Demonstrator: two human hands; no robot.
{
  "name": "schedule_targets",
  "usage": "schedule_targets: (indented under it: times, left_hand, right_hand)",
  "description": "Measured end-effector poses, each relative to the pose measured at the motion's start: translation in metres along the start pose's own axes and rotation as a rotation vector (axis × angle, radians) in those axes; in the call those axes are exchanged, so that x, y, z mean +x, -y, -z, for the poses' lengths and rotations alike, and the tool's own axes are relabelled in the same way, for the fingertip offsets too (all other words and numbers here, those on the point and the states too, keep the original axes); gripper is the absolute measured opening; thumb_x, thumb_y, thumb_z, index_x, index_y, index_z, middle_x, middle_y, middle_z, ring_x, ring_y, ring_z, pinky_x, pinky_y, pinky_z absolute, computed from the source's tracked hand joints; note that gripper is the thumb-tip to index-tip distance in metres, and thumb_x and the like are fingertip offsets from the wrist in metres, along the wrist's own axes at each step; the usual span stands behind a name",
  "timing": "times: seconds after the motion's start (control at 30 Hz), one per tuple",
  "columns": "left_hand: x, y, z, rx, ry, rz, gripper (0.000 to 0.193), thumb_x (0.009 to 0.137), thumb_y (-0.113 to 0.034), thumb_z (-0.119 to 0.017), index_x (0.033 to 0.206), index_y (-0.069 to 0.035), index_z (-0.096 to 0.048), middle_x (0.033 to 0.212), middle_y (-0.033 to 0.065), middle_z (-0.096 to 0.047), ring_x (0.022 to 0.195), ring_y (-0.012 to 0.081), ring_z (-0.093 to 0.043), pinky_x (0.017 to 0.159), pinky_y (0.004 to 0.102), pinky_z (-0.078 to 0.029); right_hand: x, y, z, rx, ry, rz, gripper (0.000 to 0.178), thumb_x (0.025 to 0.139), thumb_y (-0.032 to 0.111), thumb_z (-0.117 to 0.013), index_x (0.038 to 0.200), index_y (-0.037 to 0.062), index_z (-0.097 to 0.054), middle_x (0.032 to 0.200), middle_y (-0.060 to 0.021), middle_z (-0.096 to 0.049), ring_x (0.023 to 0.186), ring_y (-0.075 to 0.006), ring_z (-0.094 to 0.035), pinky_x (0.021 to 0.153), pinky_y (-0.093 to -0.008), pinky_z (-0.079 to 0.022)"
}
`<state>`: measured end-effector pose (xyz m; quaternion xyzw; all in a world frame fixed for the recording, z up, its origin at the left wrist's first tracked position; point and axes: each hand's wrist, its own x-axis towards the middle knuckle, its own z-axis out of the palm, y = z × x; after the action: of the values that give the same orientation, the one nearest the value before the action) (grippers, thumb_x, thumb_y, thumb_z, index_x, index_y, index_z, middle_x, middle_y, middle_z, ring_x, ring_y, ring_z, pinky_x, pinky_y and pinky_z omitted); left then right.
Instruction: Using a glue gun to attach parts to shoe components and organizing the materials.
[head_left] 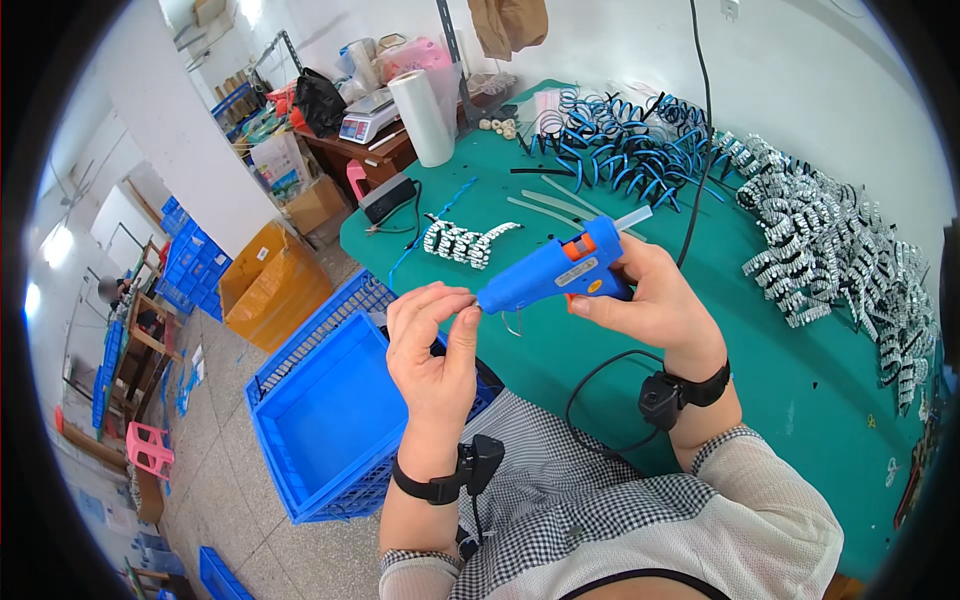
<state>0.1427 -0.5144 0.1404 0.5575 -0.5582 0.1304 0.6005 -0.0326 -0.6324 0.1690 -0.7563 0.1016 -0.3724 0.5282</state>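
- Green table (740, 390), with black-and-white coils (800, 225) at 3 o'clock from the blue glue gun (555, 272) and blue-and-black coils (640, 150) at 1.
- Right hand (655, 300) wrapped around the glue gun at mid-view, nozzle (486, 300) toward 8.
- Left hand (432, 335) at the nozzle, fingertips narrow; cannot tell whether they hold anything.
- Blue crate (330, 410) at 8.

Glue gun (545, 275) mid-frame, over tabletop (780, 380). Glue sticks (545, 208) behind it, single curly strip (458, 245) left of sticks. Strip pile (800, 235) on tabletop, upper right; spring pile (640, 150) top middle. Crate (330, 390) left of tabletop; box (270, 285) behind crate, on floor (215, 430).
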Motion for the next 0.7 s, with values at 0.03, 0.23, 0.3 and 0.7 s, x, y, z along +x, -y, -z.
schedule_targets:
  times: [0.03,0.23,0.3,0.7]
  left_hand:
    - [0.000,0.000,-0.001,-0.005,-0.001,0.010,0.008,0.079,-0.007,-0.061,0.083,0.000,-0.061,0.091,0.0090,-0.058,0.090,0.0192,-0.052,0.082,0.0306,-0.040]
    - [-0.002,0.000,-0.001,-0.084,-0.040,0.088,0.011,0.079,-0.010,-0.061,0.086,-0.001,-0.061,0.091,0.0088,-0.058,0.088,0.0195,-0.052,0.078,0.0300,-0.041]
    - [-0.002,0.000,-0.002,-0.132,-0.085,0.118,0.013,0.077,-0.013,-0.063,0.085,-0.003,-0.062,0.089,0.0076,-0.060,0.086,0.0215,-0.052,0.077,0.0311,-0.041]
    - [0.004,-0.014,-0.005,0.149,0.039,-0.126,0.029,0.069,-0.013,-0.068,0.096,-0.004,-0.061,0.096,0.0088,-0.057,0.095,0.0265,-0.049,0.082,0.0356,-0.040]
  right_hand:
    - [0.000,-0.001,0.001,-0.014,0.013,0.016,0.040,0.070,0.001,-0.064,0.108,0.0015,-0.052,0.084,-0.0040,-0.061,0.076,-0.0077,-0.056,0.066,-0.0224,-0.046]
    - [0.001,-0.003,0.001,-0.021,0.021,0.035,0.041,0.070,0.002,-0.064,0.110,0.0015,-0.052,0.085,-0.0039,-0.061,0.076,-0.0066,-0.055,0.067,-0.0215,-0.045]
    - [0.001,-0.002,-0.001,-0.004,0.007,0.017,0.039,0.070,0.003,-0.066,0.106,0.0013,-0.052,0.084,-0.0041,-0.060,0.076,-0.0079,-0.055,0.066,-0.0221,-0.044]
    - [0.000,-0.004,-0.001,-0.123,0.053,0.069,0.042,0.070,0.006,-0.065,0.110,0.0013,-0.051,0.083,-0.0070,-0.062,0.072,-0.0079,-0.056,0.063,-0.0231,-0.045]
